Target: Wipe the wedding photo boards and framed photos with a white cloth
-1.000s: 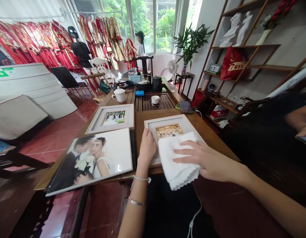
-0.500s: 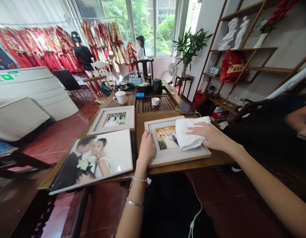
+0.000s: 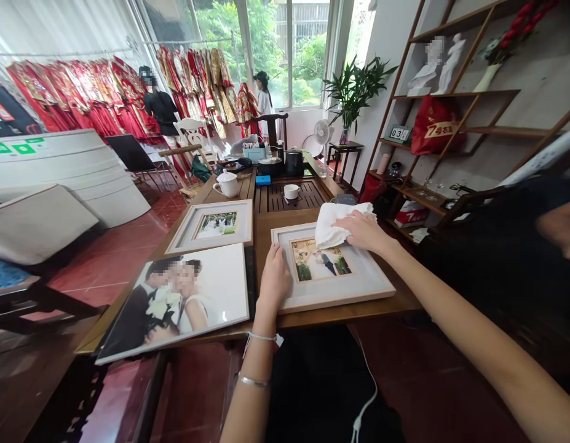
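A picture frame (image 3: 368, 284) with a pale wooden border lies flat on the table in front of me. My left hand (image 3: 276, 278) grips its left edge, fingers curled over the border. On the frame's upper part rests a folded white cloth (image 3: 328, 226), which my right hand (image 3: 362, 230) holds and presses down; it covers the top edge of the small photo. Left of my left hand lies a large photo panel (image 3: 220, 283) of a couple. Behind that panel is a second picture frame (image 3: 181, 232) with a small outdoor photo.
A lidded white cup (image 3: 227, 184) stands behind the second frame. On the slatted tea tray (image 3: 307, 198) sits a small white cup (image 3: 291, 192); a dark phone (image 3: 344, 200) lies near its right side. Another person's arm (image 3: 559, 224) shows at far right.
My right hand has slid the white cloth away from me and left, from the frame's right side to its upper edge, uncovering more photo. My left hand keeps its hold.
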A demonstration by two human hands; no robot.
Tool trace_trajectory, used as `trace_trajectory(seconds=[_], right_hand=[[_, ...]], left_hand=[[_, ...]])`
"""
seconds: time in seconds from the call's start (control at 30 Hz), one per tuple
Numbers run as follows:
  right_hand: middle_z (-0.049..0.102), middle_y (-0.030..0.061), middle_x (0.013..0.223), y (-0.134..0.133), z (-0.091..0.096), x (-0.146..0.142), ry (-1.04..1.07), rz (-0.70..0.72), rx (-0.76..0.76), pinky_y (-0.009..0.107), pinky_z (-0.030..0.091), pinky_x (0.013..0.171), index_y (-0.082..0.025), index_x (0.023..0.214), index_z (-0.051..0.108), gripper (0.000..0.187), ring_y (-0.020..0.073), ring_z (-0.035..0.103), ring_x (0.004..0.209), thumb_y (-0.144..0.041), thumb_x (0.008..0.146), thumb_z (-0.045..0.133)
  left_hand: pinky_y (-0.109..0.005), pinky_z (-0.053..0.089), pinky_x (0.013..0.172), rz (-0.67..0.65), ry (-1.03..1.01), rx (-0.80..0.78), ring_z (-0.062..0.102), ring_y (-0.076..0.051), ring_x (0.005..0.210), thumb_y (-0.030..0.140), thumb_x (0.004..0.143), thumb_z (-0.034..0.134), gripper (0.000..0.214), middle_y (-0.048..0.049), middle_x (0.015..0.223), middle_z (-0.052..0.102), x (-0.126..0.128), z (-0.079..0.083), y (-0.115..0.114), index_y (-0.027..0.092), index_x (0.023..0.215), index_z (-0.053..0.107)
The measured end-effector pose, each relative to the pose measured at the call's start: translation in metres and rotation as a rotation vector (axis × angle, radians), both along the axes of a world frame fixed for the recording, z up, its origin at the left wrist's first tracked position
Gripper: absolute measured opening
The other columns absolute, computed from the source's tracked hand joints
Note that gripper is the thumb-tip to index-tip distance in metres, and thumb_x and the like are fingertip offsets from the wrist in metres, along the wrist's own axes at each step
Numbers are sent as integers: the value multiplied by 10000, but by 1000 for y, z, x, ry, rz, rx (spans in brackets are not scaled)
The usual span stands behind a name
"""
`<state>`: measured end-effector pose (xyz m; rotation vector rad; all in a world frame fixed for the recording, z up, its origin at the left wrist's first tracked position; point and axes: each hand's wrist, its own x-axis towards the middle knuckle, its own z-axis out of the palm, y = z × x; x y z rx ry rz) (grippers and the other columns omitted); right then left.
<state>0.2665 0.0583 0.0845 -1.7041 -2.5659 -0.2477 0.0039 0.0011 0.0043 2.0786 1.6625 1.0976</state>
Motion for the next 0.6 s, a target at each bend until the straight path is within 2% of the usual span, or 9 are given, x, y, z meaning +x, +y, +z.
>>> trace_trajectory(seconds=[0.23,0.33,0.43,0.6], right_hand=[[685,97,1155,-30,8,6,-49,51,-85,430,435,868,-246,1279,623,631,306,511,1132,-60,694,473],[676,96,1189,-57,10,9,-45,80,-114,450,429,902,-255,1271,629,645,312,488,1195,-55,676,479],[650,64,1266,-90,11,13,-19,102,-164,474,430,927,-277,1248,646,654,320,467,1241,-54,658,477],[657,32,1252,-133,15,24,73,147,-211,453,438,964,-301,1232,658,683,301,514,1198,-56,623,471]], left_hand=[[-464,310,1179,-9,-34,62,381,-262,1407,-11,786,364,534,-171,1415,522,1,1,4,117,1270,547],[-473,316,1175,-14,-50,81,396,-252,1399,-20,778,363,553,-145,1401,545,1,2,3,145,1272,549],[-470,332,1164,-34,-27,54,429,-261,1376,-29,770,358,544,-171,1388,551,1,4,2,112,1254,562],[-460,346,1156,-43,-10,29,457,-263,1356,-29,768,366,522,-178,1371,565,0,6,1,105,1224,583]])
